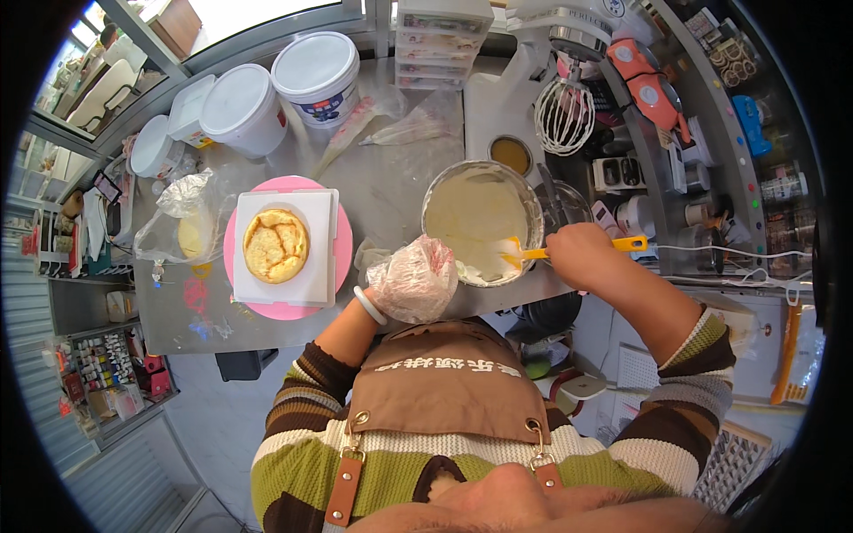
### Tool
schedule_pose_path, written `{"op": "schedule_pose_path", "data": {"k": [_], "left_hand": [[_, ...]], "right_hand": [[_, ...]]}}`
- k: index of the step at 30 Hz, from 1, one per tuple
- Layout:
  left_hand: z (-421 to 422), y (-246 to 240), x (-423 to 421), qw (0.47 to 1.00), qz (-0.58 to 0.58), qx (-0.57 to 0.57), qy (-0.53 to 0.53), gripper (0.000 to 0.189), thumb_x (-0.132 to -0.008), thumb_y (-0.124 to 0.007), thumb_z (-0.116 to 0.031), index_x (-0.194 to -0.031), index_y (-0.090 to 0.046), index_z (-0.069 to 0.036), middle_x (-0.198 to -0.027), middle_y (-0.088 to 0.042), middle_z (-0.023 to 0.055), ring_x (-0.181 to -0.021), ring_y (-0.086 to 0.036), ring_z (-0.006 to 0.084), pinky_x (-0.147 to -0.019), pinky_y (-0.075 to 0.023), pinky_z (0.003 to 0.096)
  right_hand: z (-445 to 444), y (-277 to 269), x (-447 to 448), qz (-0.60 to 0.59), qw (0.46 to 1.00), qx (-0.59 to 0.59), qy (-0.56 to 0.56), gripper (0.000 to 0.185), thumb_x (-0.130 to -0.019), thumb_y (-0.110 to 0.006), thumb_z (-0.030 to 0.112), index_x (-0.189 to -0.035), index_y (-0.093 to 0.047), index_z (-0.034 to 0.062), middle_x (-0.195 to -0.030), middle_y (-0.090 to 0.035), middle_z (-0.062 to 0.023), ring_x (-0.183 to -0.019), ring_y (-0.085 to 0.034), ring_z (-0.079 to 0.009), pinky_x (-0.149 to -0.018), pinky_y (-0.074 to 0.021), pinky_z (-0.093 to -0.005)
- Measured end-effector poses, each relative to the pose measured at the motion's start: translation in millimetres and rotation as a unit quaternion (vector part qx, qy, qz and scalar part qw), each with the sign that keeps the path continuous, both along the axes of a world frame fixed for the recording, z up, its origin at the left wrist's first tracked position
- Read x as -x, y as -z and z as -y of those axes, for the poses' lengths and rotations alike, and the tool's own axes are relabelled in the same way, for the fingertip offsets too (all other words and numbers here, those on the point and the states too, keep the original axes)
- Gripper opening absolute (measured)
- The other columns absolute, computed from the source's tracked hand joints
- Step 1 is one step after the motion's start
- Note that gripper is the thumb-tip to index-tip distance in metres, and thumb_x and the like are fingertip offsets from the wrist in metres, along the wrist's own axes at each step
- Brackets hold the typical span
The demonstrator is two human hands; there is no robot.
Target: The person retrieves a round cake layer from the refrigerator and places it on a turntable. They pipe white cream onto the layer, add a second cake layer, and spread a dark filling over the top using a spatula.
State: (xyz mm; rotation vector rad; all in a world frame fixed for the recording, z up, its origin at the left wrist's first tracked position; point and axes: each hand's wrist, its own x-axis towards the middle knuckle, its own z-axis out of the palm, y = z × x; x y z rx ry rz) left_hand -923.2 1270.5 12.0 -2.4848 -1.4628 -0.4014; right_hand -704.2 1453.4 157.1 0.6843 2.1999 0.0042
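Note:
My right hand (583,256) is closed around the yellow handle of a spatula (533,253). The spatula's head lies in pale cream at the near side of a metal mixing bowl (430,193). A crinkled clear plastic bag or glove covers my left hand (416,280), by the bowl's near left rim; its fingers and whatever it may hold are hidden. To the left, a round golden cake layer (276,246) lies on a white square board (321,266), on top of a pink turntable (345,246).
Filled piping bags (413,126) lie behind the bowl near lidded white tubs (316,66). A stand mixer's whisk (565,116) hangs at the back right, above a round tin (510,155). An open plastic bag (193,226) sits left of the turntable. Shelves (720,166) line the right side.

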Motion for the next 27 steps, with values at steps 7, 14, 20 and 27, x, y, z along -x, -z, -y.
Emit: {"op": "schedule_pose_path", "data": {"k": [7, 14, 20, 27], "left_hand": [[-7.3, 28.3, 0.0, 0.994, 0.024, -0.101, 0.026, 0.027, -0.078, -0.064, -0.012, -0.098, -0.060, 0.005, -0.089, -0.060, 0.0169, -0.082, -0.061, 0.0280, -0.073, -0.0514, 0.0395], [-12.5, 18.6, -8.0, 0.990, 0.041, -0.137, 0.017, 0.025, -0.070, -0.063, -0.012, -0.087, -0.058, 0.006, -0.078, -0.055, 0.0144, -0.074, -0.057, 0.0298, -0.068, -0.0467, 0.0398], [-6.5, -4.4, 10.3, 0.988, 0.156, 0.019, 0.003, 0.023, -0.076, -0.063, -0.009, -0.091, -0.057, 0.007, -0.082, -0.056, 0.0135, -0.077, -0.057, 0.0310, -0.069, -0.0456, 0.0422], [-20.7, -22.0, 19.1, 0.565, 0.762, 0.308, -0.070, 0.013, -0.098, -0.061, -0.011, -0.111, -0.063, -0.009, -0.106, -0.067, 0.0078, -0.094, -0.063, 0.0192, -0.086, -0.0526, 0.0333]], "right_hand": [[17.2, 41.1, -26.0, -0.115, 0.973, 0.086, 0.179, 0.030, -0.098, -0.061, 0.031, -0.106, -0.078, 0.0066, -0.099, -0.075, -0.0208, -0.097, -0.072, -0.0405, -0.086, -0.0563, -0.0498], [60.9, 97.4, -51.4, -0.274, 0.751, 0.292, 0.525, 0.032, -0.104, -0.059, 0.032, -0.106, -0.076, 0.0052, -0.072, -0.066, -0.0034, -0.054, -0.057, -0.0135, -0.052, -0.0469, -0.0319], [48.8, 78.0, -53.1, -0.406, 0.597, 0.341, 0.602, 0.032, -0.107, -0.057, 0.028, -0.105, -0.075, 0.0017, -0.067, -0.057, 0.0047, -0.049, -0.046, -0.0036, -0.044, -0.0352, -0.0219], [-1.8, -27.7, -38.0, -0.341, 0.877, 0.235, 0.244, 0.025, -0.101, -0.065, 0.027, -0.099, -0.079, 0.0061, -0.073, -0.069, -0.0041, -0.062, -0.063, -0.0154, -0.060, -0.0486, -0.0328]]}}
